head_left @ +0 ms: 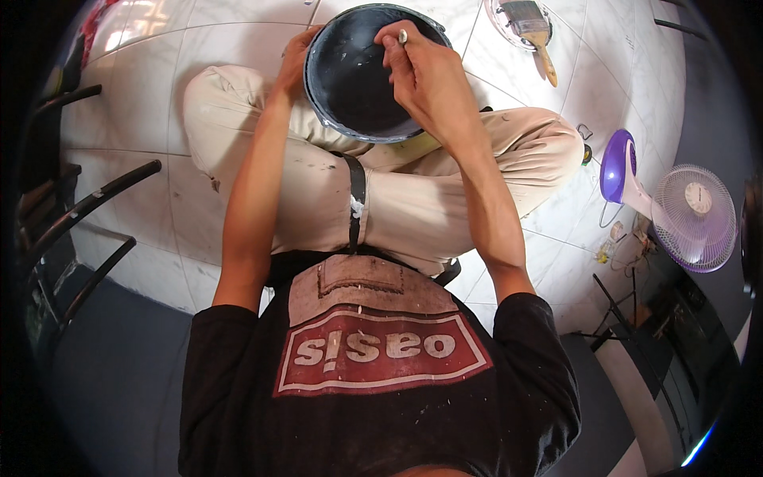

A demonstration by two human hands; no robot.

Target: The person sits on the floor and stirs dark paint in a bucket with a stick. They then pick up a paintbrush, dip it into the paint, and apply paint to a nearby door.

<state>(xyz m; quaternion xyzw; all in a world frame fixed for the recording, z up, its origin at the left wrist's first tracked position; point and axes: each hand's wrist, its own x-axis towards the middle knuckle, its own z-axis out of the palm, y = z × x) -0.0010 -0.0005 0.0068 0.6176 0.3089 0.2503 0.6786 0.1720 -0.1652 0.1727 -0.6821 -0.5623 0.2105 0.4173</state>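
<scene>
I sit cross-legged on a white tiled floor with a round dark bucket [350, 87] tilted between my knees. My left hand [296, 57] grips the bucket's left rim. My right hand [417, 67] is over the bucket's right side, closed around a thin tool whose pale tip [403, 36] pokes out above my fingers; the rest of the tool is hidden in my fist. The bucket's inside looks dark with pale smears near the rim.
A wooden-handled paintbrush [536, 36] lies on a round lid at the top right. A purple and white table fan [683, 211] stands on the floor at right. Dark metal chair legs [87, 207] curve along the left. Small cables and bits lie near the fan.
</scene>
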